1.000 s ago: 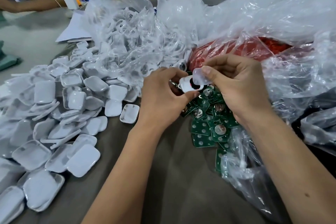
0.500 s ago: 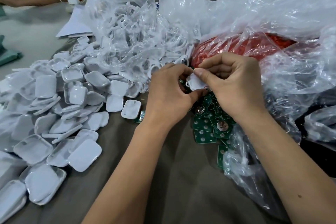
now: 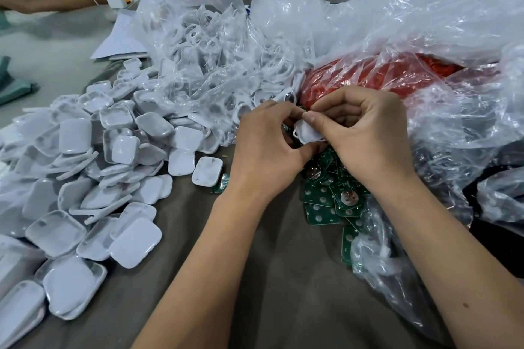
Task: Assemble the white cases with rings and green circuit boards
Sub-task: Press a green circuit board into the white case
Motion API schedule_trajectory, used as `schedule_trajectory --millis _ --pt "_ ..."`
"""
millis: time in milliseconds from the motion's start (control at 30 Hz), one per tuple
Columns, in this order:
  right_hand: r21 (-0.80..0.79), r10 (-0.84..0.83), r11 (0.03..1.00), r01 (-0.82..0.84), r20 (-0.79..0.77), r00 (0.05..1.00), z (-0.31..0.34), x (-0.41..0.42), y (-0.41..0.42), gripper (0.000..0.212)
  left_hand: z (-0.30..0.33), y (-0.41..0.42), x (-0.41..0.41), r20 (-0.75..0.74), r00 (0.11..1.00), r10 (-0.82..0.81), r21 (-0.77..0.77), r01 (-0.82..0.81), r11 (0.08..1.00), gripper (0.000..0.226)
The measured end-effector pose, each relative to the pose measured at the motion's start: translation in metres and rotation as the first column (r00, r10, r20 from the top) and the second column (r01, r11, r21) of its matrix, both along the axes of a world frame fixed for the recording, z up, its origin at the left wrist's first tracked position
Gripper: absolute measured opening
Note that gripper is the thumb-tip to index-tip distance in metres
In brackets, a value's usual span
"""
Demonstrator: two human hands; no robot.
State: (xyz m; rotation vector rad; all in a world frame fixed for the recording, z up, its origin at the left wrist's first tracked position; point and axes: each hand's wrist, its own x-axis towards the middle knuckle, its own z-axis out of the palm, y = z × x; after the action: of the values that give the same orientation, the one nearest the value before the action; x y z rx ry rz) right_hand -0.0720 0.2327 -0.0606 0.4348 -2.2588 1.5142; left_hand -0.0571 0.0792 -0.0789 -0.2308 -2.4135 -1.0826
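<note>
You've pressed the lid shut since a second ago; your left hand (image 3: pixel 263 147) and right hand (image 3: pixel 365 133) both pinch the white case (image 3: pixel 307 132), fingers hiding its insides.

At frame centre, the left hand (image 3: pixel 266 147) and right hand (image 3: pixel 365 133) together pinch one small white case (image 3: pixel 307 132), the right thumb pressed on its top. Directly below the hands, green circuit boards (image 3: pixel 326 201) lie heaped on the grey table (image 3: pixel 255 278), some spilling from a clear bag (image 3: pixel 391 272). A pile of white case halves (image 3: pixel 93 178) fills the left of the frame. Upper centre, a clear bag of white rings (image 3: pixel 204 51). Right of it, a red mass under plastic (image 3: pixel 382 76), contents possibly small parts.
</note>
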Motion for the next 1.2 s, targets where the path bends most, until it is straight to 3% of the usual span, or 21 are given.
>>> schedule_trajectory --millis 233,500,967,1200 --pt "0.049 -0.019 0.999 0.022 -0.047 0.999 0.0002 0.0008 -0.0015 0.007 0.0022 -0.0001 0.0013 0.039 0.999 0.012 0.068 -0.014 0.998 0.035" --pt "-0.034 0.048 0.998 -0.049 -0.050 0.998 0.0038 0.0001 0.0013 0.011 0.0032 0.0010 0.0034 0.074 0.997 -0.004 0.113 -0.005 0.994 0.039" --pt "0.135 -0.053 0.988 0.077 -0.173 0.984 0.0015 -0.0021 0.0016 0.008 0.0043 0.0008 0.0032 0.048 0.999 0.002 0.169 -0.010 0.985 0.035" --pt "0.088 -0.057 0.994 0.065 -0.084 0.995 0.0011 -0.0037 0.0043 0.010 0.0064 0.0024 0.0045 0.072 0.997 -0.002 0.224 -0.014 0.974 0.038"
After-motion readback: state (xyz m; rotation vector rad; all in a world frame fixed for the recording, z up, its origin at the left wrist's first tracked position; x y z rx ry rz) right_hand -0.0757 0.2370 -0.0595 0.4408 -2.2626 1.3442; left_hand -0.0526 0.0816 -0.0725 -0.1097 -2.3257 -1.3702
